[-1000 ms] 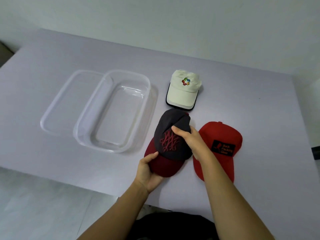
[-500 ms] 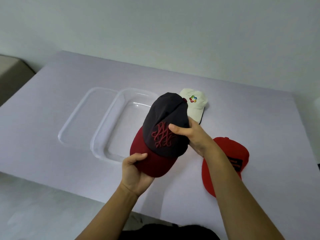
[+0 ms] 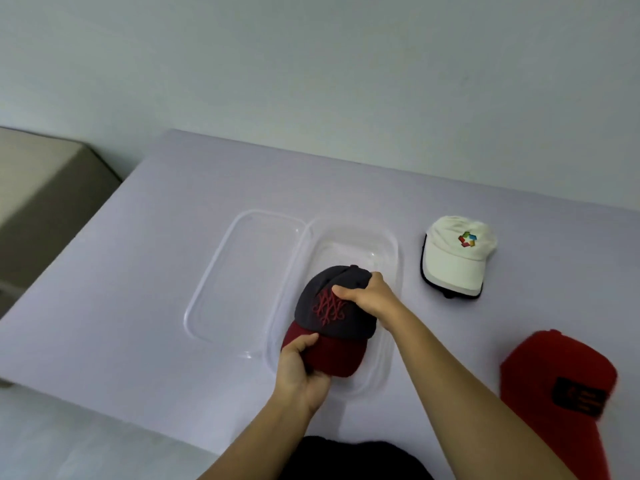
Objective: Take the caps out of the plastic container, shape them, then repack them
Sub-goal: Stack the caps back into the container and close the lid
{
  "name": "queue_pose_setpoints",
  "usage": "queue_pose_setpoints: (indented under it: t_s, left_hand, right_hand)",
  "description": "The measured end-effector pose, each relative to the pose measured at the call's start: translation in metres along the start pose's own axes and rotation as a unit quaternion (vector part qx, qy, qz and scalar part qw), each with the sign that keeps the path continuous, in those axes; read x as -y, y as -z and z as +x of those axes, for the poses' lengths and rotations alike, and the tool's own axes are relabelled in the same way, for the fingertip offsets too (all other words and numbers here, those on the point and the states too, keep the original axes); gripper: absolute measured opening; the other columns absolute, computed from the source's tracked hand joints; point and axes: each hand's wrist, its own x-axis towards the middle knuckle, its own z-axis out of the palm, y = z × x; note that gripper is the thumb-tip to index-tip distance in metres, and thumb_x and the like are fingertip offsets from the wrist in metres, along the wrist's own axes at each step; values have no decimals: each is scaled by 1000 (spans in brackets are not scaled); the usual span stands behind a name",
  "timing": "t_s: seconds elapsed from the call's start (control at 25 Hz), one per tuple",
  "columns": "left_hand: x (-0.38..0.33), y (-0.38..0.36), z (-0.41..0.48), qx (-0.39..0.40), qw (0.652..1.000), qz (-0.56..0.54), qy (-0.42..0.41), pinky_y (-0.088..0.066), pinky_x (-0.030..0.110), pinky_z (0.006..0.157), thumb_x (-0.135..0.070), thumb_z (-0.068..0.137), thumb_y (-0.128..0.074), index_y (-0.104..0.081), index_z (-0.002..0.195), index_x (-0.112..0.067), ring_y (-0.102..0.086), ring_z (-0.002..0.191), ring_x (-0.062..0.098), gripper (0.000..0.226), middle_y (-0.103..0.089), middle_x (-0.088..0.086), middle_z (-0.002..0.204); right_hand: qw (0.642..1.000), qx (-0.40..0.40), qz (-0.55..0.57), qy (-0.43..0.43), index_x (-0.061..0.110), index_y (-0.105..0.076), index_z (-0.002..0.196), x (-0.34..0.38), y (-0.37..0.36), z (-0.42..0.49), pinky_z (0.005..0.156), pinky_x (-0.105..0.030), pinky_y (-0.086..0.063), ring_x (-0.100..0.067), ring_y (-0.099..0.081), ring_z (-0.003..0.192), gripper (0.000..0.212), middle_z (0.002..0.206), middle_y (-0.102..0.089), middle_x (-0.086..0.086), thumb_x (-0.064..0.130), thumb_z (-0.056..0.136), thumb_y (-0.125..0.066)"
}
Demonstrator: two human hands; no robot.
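A dark grey cap with a maroon brim and red stitching is held over the near half of the clear plastic container. My left hand grips its brim from the near side. My right hand pinches the crown from the right. Whether the cap touches the container's floor I cannot tell. A white cap with a coloured logo lies on the table to the container's right. A red cap with a black patch lies at the near right, partly cut off by the frame.
The container's clear lid lies flat on the lilac table, touching the container's left side. A beige piece of furniture stands beyond the table's left edge. The table's near edge runs close under my forearms.
Both hands lifted the dark cap from beside the red cap, carried it left and lowered it over the container. The view has shifted, so the container sits nearer the middle.
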Motion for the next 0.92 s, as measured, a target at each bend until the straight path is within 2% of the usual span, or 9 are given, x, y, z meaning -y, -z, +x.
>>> queue_pose_setpoints:
  t_s: [0.12,0.24,0.36,0.52,0.56,0.68,0.76,0.84,0.92]
  left_hand:
    - [-5,-8,2,-37,998,54,9,-50,37,85,3,87,-49,-60,115,-2,-62,90,28,31,-67,17,104]
    - [-15,-7,-12,-71,980,169,79,-45,31,68,-5,89,-49,-55,109,-3,-57,77,25,21,-62,16,92]
    - [-38,-2,-33,-66,953,270,122,-45,32,69,-5,87,-49,-55,93,3,-57,83,29,12,-53,21,100]
    - [-65,-5,-34,-66,923,363,-107,-50,30,70,-4,91,-49,-60,86,-3,-61,73,20,12,-60,11,81]
    - [-69,-4,-25,-66,870,437,-220,-52,29,73,-5,91,-51,-62,91,-7,-63,74,16,12,-65,6,82]
    - [-77,8,19,64,560,683,-464,-41,15,96,-18,93,-49,-56,127,-9,-60,107,11,36,-65,4,120]
    - [-72,11,48,164,411,795,-415,-24,19,110,-37,95,-34,-30,147,-9,-35,140,18,59,-38,9,151]
    - [-62,11,64,159,265,877,-368,-11,29,118,-50,93,-18,-8,152,-16,-6,149,22,68,-7,7,161]
    - [-53,8,67,138,192,911,-337,-5,35,119,-54,92,-11,1,152,-20,5,149,23,70,6,6,161]
  right_hand:
    - [999,9,-27,-27,19,-13,147,-11,-5,10,109,-41,-37,-30,-37,135,97,152,-28,-9,42,75,-74]
    - [998,1,-57,-41,22,-16,148,-11,-8,15,110,-44,-36,-31,-37,134,93,152,-24,-8,41,76,-73]
    - [995,1,-100,-27,21,-21,147,-9,-9,14,109,-43,-36,-31,-38,132,87,150,-24,-10,36,78,-72]
    - [981,3,-192,-5,22,-19,148,-9,-12,11,110,-45,-36,-34,-37,131,89,145,-22,-13,35,78,-72]
    - [977,-5,-212,2,22,-19,148,-9,-13,10,110,-46,-35,-35,-37,131,89,144,-21,-14,37,78,-72]
    - [969,-29,-242,26,23,-15,148,-13,-15,1,110,-46,-35,-36,-35,130,87,142,-21,-16,43,81,-67]
    - [943,-62,-319,66,22,-13,149,-17,-18,-7,106,-43,-37,-35,-36,127,83,139,-24,-17,51,85,-58]
    - [874,-117,-458,113,19,-13,149,-21,-21,-14,101,-40,-38,-34,-38,124,78,139,-31,-19,59,89,-42]
    - [820,-139,-540,130,16,-12,150,-24,-22,-19,109,-41,-29,-34,-33,132,75,147,-28,-21,61,92,-29]
